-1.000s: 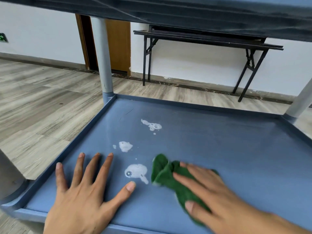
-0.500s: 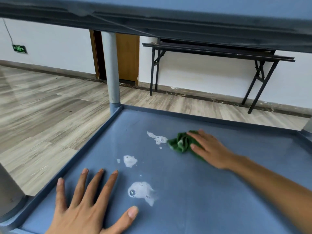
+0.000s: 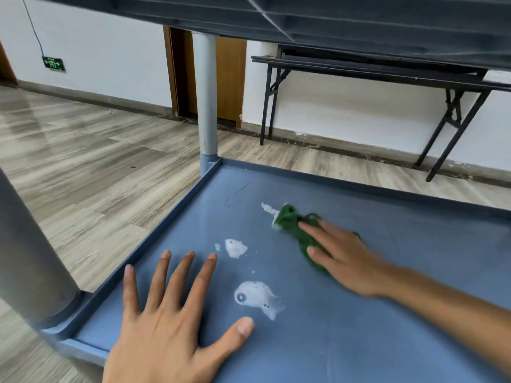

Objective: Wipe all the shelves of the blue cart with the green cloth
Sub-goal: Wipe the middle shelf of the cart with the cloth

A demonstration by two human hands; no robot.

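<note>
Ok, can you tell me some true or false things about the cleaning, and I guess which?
1. The right hand presses the green cloth onto the blue shelf. True.
2. The left hand holds a bottle. False: it lies flat on the shelf, holding nothing.
3. Some white foam blobs sit on the shelf. True.
4. The cloth covers the nearest foam blob. False: it touches the farthest blob.

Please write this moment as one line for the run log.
right hand: presses green cloth at far foam patch | left hand: flat on shelf | unwiped: two nearer foam patches
</note>
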